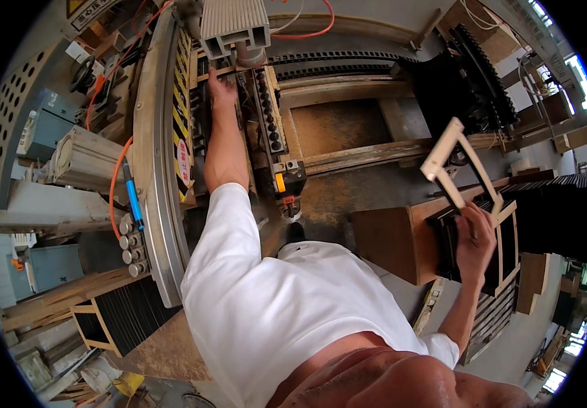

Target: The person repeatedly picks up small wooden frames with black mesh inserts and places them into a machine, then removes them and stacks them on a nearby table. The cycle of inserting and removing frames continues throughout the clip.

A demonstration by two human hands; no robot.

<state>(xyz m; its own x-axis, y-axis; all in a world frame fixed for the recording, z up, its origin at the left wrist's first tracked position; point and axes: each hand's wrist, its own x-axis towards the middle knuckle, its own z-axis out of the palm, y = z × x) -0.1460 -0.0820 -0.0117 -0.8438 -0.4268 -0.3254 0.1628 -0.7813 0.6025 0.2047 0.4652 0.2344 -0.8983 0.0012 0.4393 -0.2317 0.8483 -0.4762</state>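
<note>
My left hand [222, 92] reaches far into a long machine, close under a ribbed aluminium beam [236, 19]. Its fingertips are near a thin light wooden strip [225, 71]; the fingers are partly hidden, so their grip is unclear. Off to the right, my right hand [476, 238] is closed on the lower end of a small rectangular wooden frame [448, 151], which is tilted up in the air. Below that hand stands a stack of similar wooden frames with black sides [508, 245], beside a brown wooden box [392, 241].
A metal rail [157, 170] with yellow-black warning tape runs along my left arm. A row of black round knobs [266, 112] lies right of that arm. Black cable chains [341, 61] cross the far side. Another stack of black-sided frames [130, 316] stands at lower left.
</note>
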